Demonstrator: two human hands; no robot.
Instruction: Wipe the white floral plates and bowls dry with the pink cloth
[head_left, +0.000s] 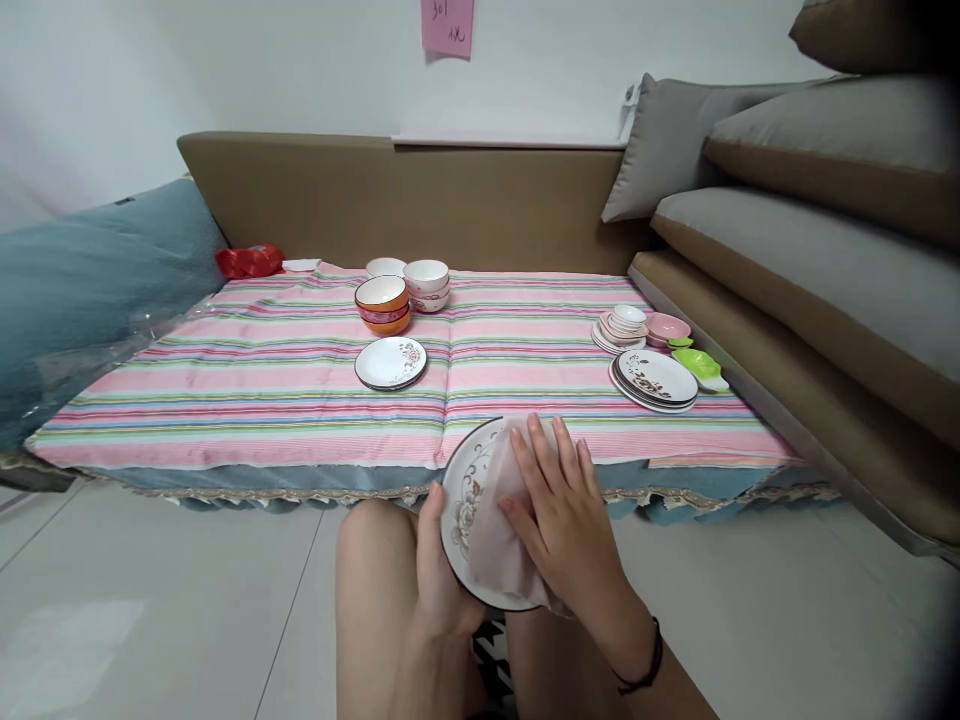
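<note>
Above my lap, my left hand (442, 570) grips a round white plate (469, 480) by its lower left edge, thumb along the rim. The plate has a dark rim and a brown flower pattern, and it is tilted towards me. A thin pale pink cloth (499, 540) covers its right part. My right hand (559, 515) holds this cloth against the plate, palm down, fingers stretched over it. Beyond my hands, a short stack of similar plates (390, 362) lies on the striped cloth (300, 400). A further stack of flowered plates (656, 378) lies to the right.
Orange-and-red bowls (382, 295) and white bowls (427, 280) stand stacked at the back. Small dishes (626, 320), a pink bowl (666, 328) and a green dish (697, 364) sit at the right. Stacked cushions (810, 250) border that side; a red bundle (249, 261) lies far left.
</note>
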